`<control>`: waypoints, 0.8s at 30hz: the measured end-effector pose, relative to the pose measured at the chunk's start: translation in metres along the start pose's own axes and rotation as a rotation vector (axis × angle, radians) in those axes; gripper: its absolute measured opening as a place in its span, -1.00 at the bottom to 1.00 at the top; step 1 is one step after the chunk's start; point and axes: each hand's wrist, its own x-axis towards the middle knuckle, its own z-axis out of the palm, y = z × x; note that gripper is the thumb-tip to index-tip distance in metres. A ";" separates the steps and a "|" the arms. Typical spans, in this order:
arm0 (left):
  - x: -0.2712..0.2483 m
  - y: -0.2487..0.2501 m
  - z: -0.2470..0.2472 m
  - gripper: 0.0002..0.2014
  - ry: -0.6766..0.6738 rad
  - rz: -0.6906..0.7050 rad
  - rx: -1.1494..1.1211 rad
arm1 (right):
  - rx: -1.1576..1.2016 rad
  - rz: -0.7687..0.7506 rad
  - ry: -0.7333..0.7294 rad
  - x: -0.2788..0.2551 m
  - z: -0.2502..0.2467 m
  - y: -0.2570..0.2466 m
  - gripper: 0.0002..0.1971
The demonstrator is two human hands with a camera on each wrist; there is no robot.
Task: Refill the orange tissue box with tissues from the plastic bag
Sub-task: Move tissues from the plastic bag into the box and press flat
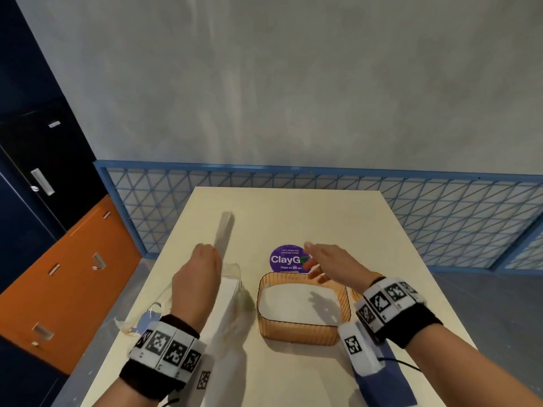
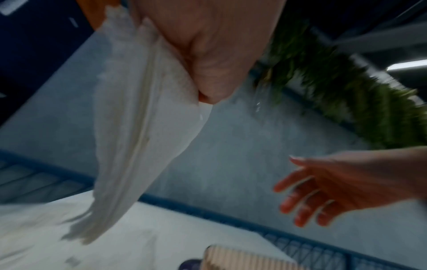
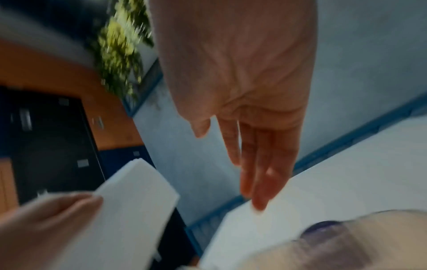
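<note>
Desk point(image 1: 293, 377): pale cream, smooth and matt, a long rectangle running away toward a blue lattice fence point(image 1: 440, 218); it carries everything below.
Orange tissue box point(image 1: 302, 330): the landmark, standing open-topped at mid desk; translucent orange plastic, ribbed walls, rounded corners. Inside lies a flat white layer of tissues point(image 1: 293, 301) that covers its floor and sits below the rim.
Plastic bag point(image 1: 164, 301): clear, thin and crumpled, lying open just left of the box; a white stack of folded tissues shows inside it, partly hidden behind the left forearm.
Blue pack point(image 1: 390, 374): flat, blue-violet, on the desk at the near right corner of the box, half under the right wrist band.
Sticker point(image 1: 286, 258): round, purple, white lettering "ClayGo", stuck flat on the desk just behind the box.
Left hand point(image 1: 199, 271): raised left of the box, above the bag; its grip is clamped on a tissue bundle point(image 1: 224, 230), thumb pinching it against the fingers.
Tissue bundle: white, soft, finely embossed, a slim folded sheaf with loose ragged edges at its free end.
Right hand point(image 1: 326, 259): held above the far rim of the box, grip apart, fingers straight and slightly spread, holding nothing.
</note>
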 end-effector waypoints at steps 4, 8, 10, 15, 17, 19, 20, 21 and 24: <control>-0.011 0.038 -0.014 -0.86 0.074 0.368 -0.011 | 0.665 0.178 -0.313 -0.003 -0.001 -0.042 -0.38; -0.024 0.053 0.017 -0.85 0.088 0.615 -0.085 | 0.593 0.103 -0.274 -0.005 -0.011 -0.045 -0.80; -0.029 0.054 0.027 -0.71 0.046 0.505 -0.257 | 0.479 0.063 -0.185 -0.005 -0.018 -0.037 -0.75; -0.020 0.061 0.035 -0.50 -0.258 -0.418 -1.148 | 0.516 0.037 -0.144 -0.017 -0.039 -0.026 -0.68; -0.015 0.061 0.039 -0.50 -0.486 -0.664 -1.401 | 0.542 0.037 -0.148 -0.020 -0.041 -0.024 -0.72; -0.011 0.061 0.038 -0.57 -0.654 -0.753 -1.592 | 0.519 0.053 -0.140 -0.021 -0.039 -0.021 -0.76; -0.010 0.062 0.037 -0.61 -0.663 -0.761 -1.609 | 0.502 0.070 -0.124 -0.019 -0.038 -0.018 -0.76; -0.007 0.063 0.038 -0.62 -0.628 -0.753 -1.573 | 0.488 0.091 -0.101 -0.018 -0.037 -0.014 -0.76; 0.000 0.064 0.047 -0.52 -0.495 -0.652 -1.268 | 0.459 0.192 -0.011 -0.010 -0.031 0.007 -0.76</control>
